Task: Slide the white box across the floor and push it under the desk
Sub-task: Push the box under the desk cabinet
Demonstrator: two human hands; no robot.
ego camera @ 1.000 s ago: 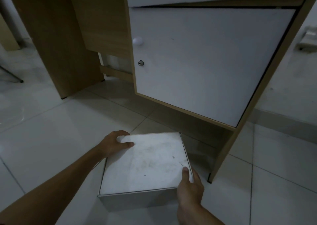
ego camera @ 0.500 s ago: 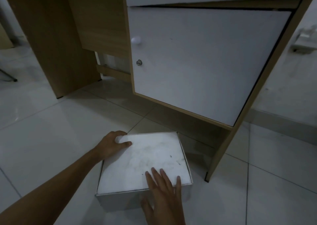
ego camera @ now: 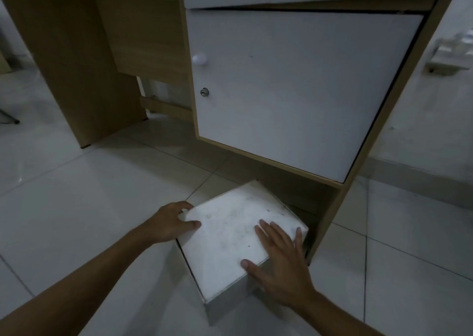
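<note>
The white box point(ego camera: 231, 229) sits on the tiled floor, turned at an angle, its far corner at the low gap beneath the desk's white cupboard door point(ego camera: 294, 84). My left hand point(ego camera: 170, 223) grips the box's left corner, thumb on the lid and fingers curled over the edge. My right hand point(ego camera: 279, 261) lies flat with fingers spread on the lid's near right part, its palm hanging over the right edge. The wooden desk point(ego camera: 82, 61) stands behind, with its open leg space at the left.
Wooden side panels point(ego camera: 330, 223) frame the cupboard; the right one reaches the floor just right of the box. A round knob point(ego camera: 199, 59) and a lock point(ego camera: 204, 92) are on the door. Pale floor tiles point(ego camera: 76, 207) spread left and right.
The box has turned counter-clockwise and slid toward the cupboard. My right hand went from gripping the near right corner to pressing flat on the lid. My left hand stayed on the left corner.
</note>
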